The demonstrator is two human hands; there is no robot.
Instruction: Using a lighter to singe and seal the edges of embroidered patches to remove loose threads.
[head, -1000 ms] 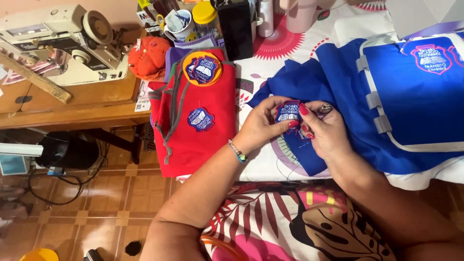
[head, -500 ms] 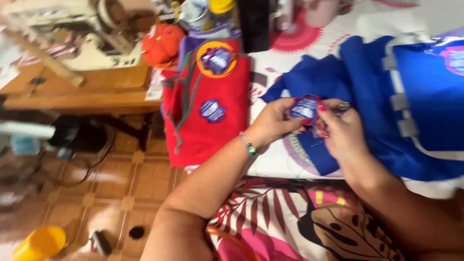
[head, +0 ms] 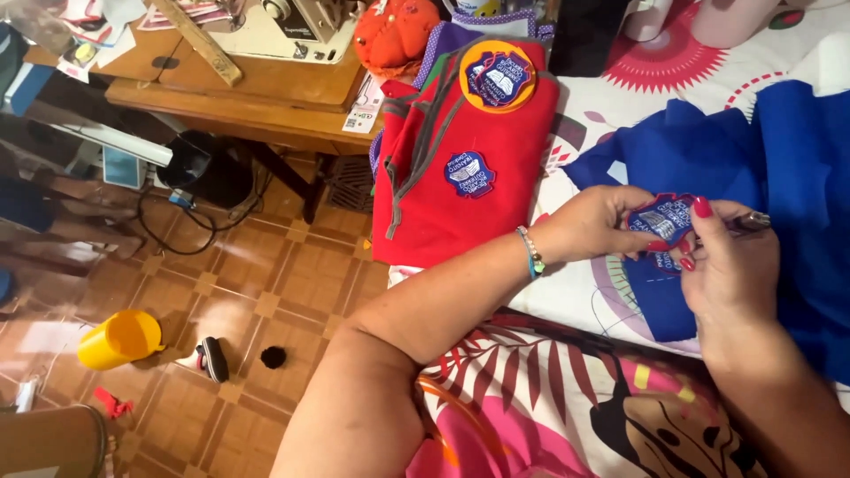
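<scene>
Hands meet over the blue cloth: the left hand and the right hand both pinch a small blue patch with a red edge, fingers narrow, thumbs on top. The patch sits right between the fingertips, lifted just above the cloth and not yet fixed to it, as far as can be seen; whether a needle or pin is in play is too small to tell. Left of the fingers lies a red garment that already carries a like patch on its front, with a round orange-rimmed badge above it. So the red piece looks done, the blue one looks only begun.

Under the fingers, a white spread with pink patterns covers the work surface. Further left stands a wooden table with a sewing machine and an orange pincushion. Below, a tiled floor holds a yellow cup.
</scene>
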